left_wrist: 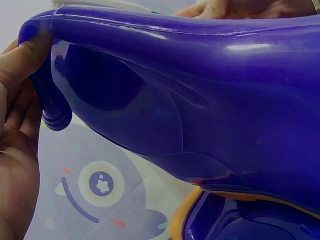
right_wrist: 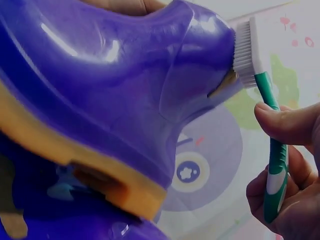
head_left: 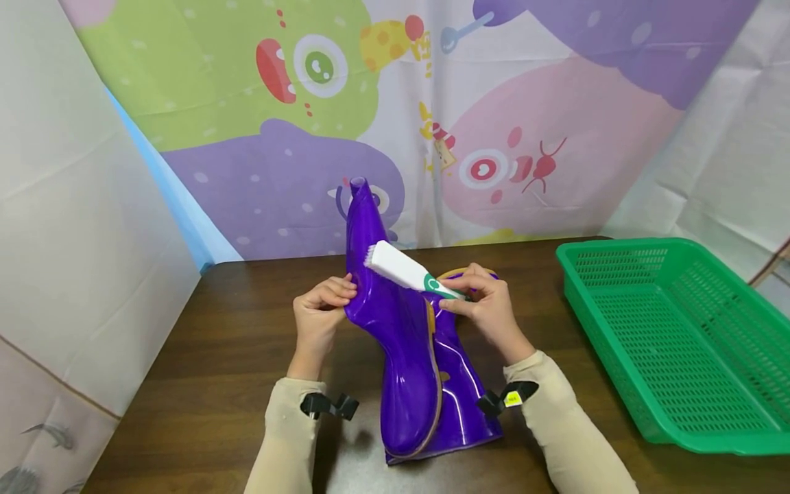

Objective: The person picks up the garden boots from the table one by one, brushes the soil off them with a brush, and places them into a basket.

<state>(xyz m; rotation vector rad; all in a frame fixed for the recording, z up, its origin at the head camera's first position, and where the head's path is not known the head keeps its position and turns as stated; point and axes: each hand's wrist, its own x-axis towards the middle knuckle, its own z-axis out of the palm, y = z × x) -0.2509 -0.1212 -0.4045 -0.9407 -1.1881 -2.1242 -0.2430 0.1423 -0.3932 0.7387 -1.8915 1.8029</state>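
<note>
A purple rain boot (head_left: 404, 370) with a tan sole stands tilted, toe toward me, its soft shaft bent upward. My left hand (head_left: 321, 305) grips the shaft's left side, thumb and fingers pinching the folded rubber. My right hand (head_left: 487, 302) holds a white and green scrub brush (head_left: 401, 266) by its handle. In the right wrist view the bristles (right_wrist: 244, 52) meet the boot's shaft. Beneath and to the right lies a second purple boot (head_left: 465, 398), partly hidden by the first, its tan sole edge at the far end.
On the right side of the brown wooden table (head_left: 222, 357) stands a green slotted plastic basket (head_left: 617, 363). A cartoon-printed curtain (head_left: 247, 192) hangs behind the table, and pale sheets flank both sides.
</note>
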